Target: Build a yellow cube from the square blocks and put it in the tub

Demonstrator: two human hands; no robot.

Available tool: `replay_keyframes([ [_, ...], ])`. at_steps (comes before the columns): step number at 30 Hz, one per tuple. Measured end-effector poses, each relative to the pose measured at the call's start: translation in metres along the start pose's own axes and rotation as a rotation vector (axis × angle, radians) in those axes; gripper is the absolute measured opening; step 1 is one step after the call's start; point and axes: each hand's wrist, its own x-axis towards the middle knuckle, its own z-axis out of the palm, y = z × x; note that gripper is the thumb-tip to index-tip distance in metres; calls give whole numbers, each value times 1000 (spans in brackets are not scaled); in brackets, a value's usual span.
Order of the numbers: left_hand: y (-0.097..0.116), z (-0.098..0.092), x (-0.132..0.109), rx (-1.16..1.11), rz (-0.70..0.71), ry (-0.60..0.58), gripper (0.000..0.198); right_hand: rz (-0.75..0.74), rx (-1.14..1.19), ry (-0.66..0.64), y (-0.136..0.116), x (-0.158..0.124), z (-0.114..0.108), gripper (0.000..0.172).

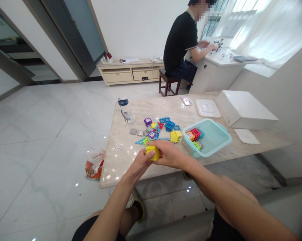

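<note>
1. Nearest: left hand [138, 163] and right hand [169, 154] meeting over the near edge of the marble table [120, 160], fingers of both curled shut around one yellow block [153, 152], pinched between them just above the tabletop.
2. Just beyond: scattered toothed pieces [157, 130] in blue, purple, grey, yellow and green, lying loose on the table.
3. To the right: teal tub [216, 142] with a few red, orange and green pieces in its near-left corner.
4. Farther back: clear bottle [125, 108] with dark cap at left, flat white lid [208, 107], white box [243, 108] at right.
5. Off the table's left edge, on the floor: crumpled plastic bag [95, 164].
6. Far end: another person [181, 43] in black, seated on a stool [169, 83] at a white desk [216, 65].
</note>
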Motion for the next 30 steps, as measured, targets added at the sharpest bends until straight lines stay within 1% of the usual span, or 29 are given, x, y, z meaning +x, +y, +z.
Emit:
replay_keyframes([
  [2,1,1,0,2,2,22,52,-13,9,7,-1,0,0,69],
  [4,1,1,-1,-4,8,25,55,-28,12,18,-1,0,-1,67],
  [10,0,1,-1,-5,-2,-42,58,-30,-18,19,0,-1,-2,57],
  [13,1,1,0,-16,-7,-39,58,-24,-28,12,-1,-1,-3,57],
  [19,1,0,-1,-11,-14,-10,50,-29,-47,-24,-6,-3,-6,64],
  [22,1,0,-1,-22,-14,-5,51,-35,-60,-27,-7,-4,-6,60],
  [25,2,2,0,10,-10,-7,55,-21,-100,1,-5,-5,-7,57],
  [28,4,6,2,92,74,65,56,0,-188,18,-3,-3,-10,56],
  [30,5,10,4,177,151,156,54,19,-254,0,-4,0,-12,55],
])
